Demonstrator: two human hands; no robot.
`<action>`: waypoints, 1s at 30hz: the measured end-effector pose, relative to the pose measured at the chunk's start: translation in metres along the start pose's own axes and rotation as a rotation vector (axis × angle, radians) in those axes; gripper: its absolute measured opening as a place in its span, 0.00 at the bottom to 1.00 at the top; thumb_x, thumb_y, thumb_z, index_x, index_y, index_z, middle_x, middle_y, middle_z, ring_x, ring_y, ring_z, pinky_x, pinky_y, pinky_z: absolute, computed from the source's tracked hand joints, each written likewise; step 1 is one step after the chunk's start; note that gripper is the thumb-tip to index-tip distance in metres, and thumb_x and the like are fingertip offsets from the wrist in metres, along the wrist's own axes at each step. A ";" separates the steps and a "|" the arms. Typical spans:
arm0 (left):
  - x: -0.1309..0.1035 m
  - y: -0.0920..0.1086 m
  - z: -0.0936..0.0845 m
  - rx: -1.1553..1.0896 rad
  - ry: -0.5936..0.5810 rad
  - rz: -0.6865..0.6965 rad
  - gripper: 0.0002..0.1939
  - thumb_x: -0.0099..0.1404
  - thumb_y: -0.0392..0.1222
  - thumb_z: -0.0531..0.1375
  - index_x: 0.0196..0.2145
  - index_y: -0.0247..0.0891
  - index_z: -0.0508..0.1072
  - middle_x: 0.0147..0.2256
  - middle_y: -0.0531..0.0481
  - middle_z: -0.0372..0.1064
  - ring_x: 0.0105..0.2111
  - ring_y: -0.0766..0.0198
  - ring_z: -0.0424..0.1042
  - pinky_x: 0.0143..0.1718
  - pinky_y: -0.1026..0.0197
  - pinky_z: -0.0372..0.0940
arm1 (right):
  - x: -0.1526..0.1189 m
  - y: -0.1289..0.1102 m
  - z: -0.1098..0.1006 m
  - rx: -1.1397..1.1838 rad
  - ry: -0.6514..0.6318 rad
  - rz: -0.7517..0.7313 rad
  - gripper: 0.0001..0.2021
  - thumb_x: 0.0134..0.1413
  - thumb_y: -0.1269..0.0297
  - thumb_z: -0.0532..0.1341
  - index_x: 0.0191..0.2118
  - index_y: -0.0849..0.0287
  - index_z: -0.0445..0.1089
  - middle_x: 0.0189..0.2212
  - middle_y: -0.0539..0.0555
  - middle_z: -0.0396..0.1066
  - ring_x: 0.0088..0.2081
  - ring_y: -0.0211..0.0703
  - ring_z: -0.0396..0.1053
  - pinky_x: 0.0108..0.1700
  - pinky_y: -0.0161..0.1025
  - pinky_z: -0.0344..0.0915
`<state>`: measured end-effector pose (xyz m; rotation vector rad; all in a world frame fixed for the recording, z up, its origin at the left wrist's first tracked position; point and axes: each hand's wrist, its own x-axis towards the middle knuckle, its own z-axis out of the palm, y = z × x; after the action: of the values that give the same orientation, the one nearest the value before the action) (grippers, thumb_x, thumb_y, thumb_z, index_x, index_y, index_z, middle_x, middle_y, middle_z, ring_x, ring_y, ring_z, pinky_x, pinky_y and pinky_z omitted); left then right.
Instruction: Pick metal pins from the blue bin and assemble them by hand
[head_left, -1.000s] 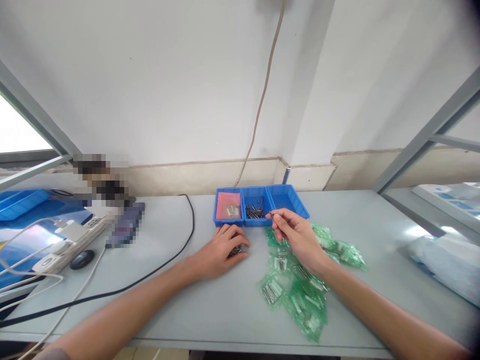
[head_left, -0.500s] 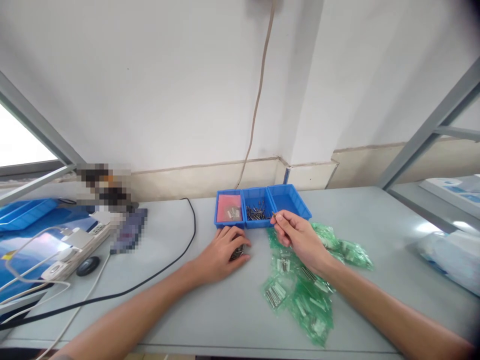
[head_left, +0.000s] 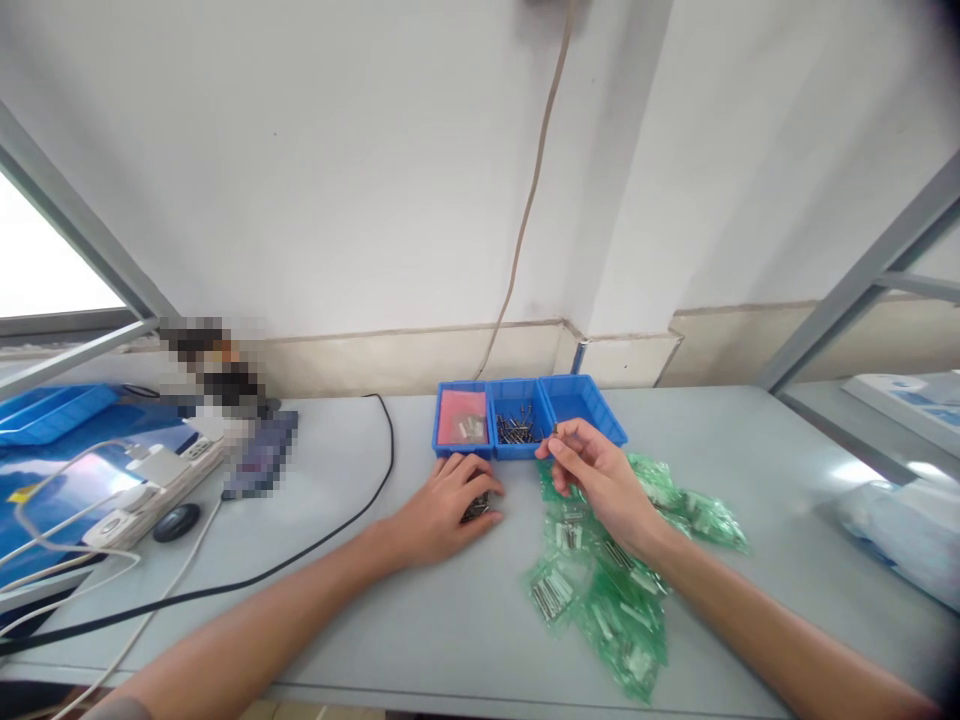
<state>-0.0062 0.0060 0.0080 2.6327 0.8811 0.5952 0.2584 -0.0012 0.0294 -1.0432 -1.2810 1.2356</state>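
Observation:
My left hand (head_left: 450,508) rests on the table, its fingers curled around a small heap of dark metal screws (head_left: 477,507). Part of that heap is hidden under the palm. My right hand (head_left: 592,480) is raised over green plastic bags, in front of the blue bins. Thumb and forefinger pinch a small dark screw (head_left: 556,430), of which only a bit shows. Similar screws (head_left: 517,427) fill the middle blue bin (head_left: 517,452). In the left blue bin (head_left: 462,452) lie a pink sheet (head_left: 454,405) and a clear bag of small parts (head_left: 471,429).
Green bags (head_left: 622,625) of metal pieces spread below my right forearm. The right blue bin (head_left: 577,400) stands by the wall. A black cable (head_left: 300,565), a mouse (head_left: 177,522) and a power strip (head_left: 142,510) are at left. A plastic-wrapped package (head_left: 900,530) is at right.
The view has shifted slightly. My right hand still pinches the screw, now turned so that less of it shows. My left hand stays around the heap.

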 end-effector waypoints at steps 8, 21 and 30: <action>0.000 0.000 0.000 -0.010 -0.011 -0.010 0.11 0.78 0.45 0.61 0.55 0.43 0.73 0.54 0.43 0.68 0.53 0.51 0.66 0.57 0.48 0.62 | -0.003 0.004 0.000 -0.185 0.042 -0.088 0.16 0.61 0.48 0.71 0.37 0.51 0.67 0.28 0.46 0.67 0.25 0.40 0.64 0.29 0.38 0.61; 0.000 -0.001 0.000 -0.011 -0.014 -0.011 0.12 0.78 0.46 0.61 0.56 0.43 0.73 0.54 0.43 0.68 0.53 0.51 0.66 0.57 0.48 0.62 | -0.007 -0.002 0.003 0.169 -0.148 0.166 0.18 0.62 0.45 0.70 0.42 0.55 0.75 0.31 0.47 0.68 0.24 0.34 0.59 0.28 0.35 0.57; 0.000 0.000 0.000 0.000 -0.007 0.001 0.12 0.78 0.46 0.61 0.55 0.43 0.73 0.54 0.43 0.69 0.53 0.51 0.67 0.57 0.48 0.63 | -0.005 -0.006 0.003 0.223 -0.091 0.181 0.18 0.59 0.45 0.72 0.40 0.55 0.73 0.32 0.47 0.67 0.24 0.34 0.58 0.27 0.36 0.54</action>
<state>-0.0065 0.0058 0.0078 2.6340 0.8778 0.5862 0.2565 -0.0072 0.0354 -0.9652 -1.1041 1.5411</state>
